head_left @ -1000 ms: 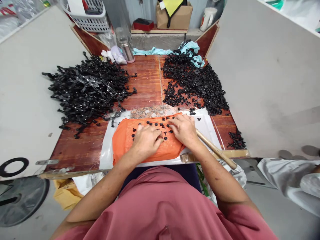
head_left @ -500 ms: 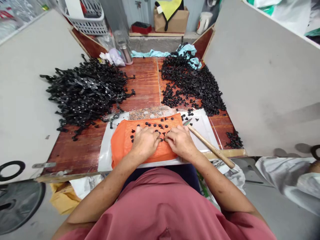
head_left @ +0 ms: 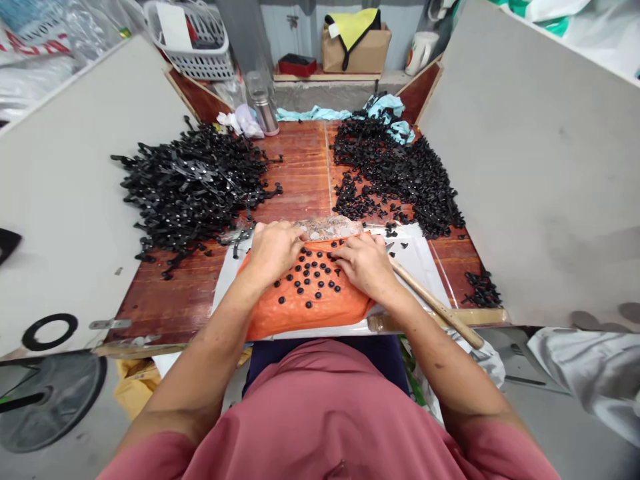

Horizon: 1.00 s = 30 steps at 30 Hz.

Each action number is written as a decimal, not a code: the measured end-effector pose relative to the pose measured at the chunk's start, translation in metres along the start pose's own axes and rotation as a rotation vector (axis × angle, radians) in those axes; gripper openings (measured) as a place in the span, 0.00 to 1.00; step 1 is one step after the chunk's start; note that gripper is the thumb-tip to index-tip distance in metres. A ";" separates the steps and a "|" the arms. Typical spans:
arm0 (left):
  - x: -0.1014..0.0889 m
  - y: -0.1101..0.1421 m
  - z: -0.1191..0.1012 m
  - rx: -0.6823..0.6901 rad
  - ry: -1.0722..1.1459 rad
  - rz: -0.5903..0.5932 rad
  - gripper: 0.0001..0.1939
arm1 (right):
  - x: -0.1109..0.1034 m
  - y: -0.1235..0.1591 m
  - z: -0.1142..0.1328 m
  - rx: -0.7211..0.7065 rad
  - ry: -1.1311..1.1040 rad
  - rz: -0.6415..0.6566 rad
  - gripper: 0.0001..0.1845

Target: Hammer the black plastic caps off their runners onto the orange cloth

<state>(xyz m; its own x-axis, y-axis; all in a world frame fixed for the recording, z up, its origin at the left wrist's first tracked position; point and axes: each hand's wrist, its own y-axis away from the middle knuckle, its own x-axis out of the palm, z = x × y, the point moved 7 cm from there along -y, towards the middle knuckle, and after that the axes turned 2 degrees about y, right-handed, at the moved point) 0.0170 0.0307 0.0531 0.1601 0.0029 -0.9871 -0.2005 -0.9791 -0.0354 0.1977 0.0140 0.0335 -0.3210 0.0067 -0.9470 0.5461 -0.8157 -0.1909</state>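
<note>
Between black heaps (head_left: 195,183), left hand (head_left: 275,252) and right hand (head_left: 369,263) half-curled on cloth (head_left: 300,319), grip unclear.

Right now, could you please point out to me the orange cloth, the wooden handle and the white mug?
Orange cloth (head_left: 327,312): head view, on its bare lower area.
Wooden handle (head_left: 435,301): head view, about mid-length.
White mug (head_left: 416,53): head view, on its side.

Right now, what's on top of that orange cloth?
Lots of little round black pieces lie scattered on the orange cloth. The left hand and right hand cover parts of it; whatever's beneath them can't be seen.
</note>
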 end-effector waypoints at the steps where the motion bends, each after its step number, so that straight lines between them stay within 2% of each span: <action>1: 0.001 -0.003 0.003 0.005 -0.004 0.012 0.12 | 0.004 -0.006 0.001 -0.017 0.030 0.024 0.10; 5: 0.016 -0.008 0.009 0.057 -0.007 0.081 0.10 | 0.014 -0.019 0.001 -0.015 0.076 0.088 0.11; 10: 0.028 -0.008 0.013 0.067 -0.007 0.081 0.12 | 0.017 -0.015 -0.004 0.053 -0.005 0.171 0.13; 14: 0.024 -0.006 0.013 0.089 -0.050 0.064 0.11 | 0.011 -0.017 -0.002 0.048 0.038 0.090 0.09; 17: 0.018 -0.004 0.015 0.076 -0.095 0.066 0.10 | 0.010 -0.023 0.003 0.006 0.091 0.032 0.11; 23: 0.012 -0.004 0.008 0.075 -0.043 0.046 0.14 | 0.017 -0.031 0.004 0.018 0.064 0.130 0.13; 26: 0.015 -0.016 0.001 0.072 -0.015 0.062 0.14 | 0.013 -0.031 -0.004 0.050 -0.023 0.148 0.13; 30: 0.030 -0.042 -0.004 0.083 -0.004 0.139 0.11 | -0.001 -0.033 -0.035 0.191 0.087 0.004 0.13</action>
<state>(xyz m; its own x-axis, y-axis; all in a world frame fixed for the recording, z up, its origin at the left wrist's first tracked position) 0.0338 0.0715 0.0254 0.1212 -0.1304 -0.9840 -0.2995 -0.9499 0.0890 0.2066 0.0611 0.0319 -0.2465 0.0464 -0.9680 0.3882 -0.9105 -0.1425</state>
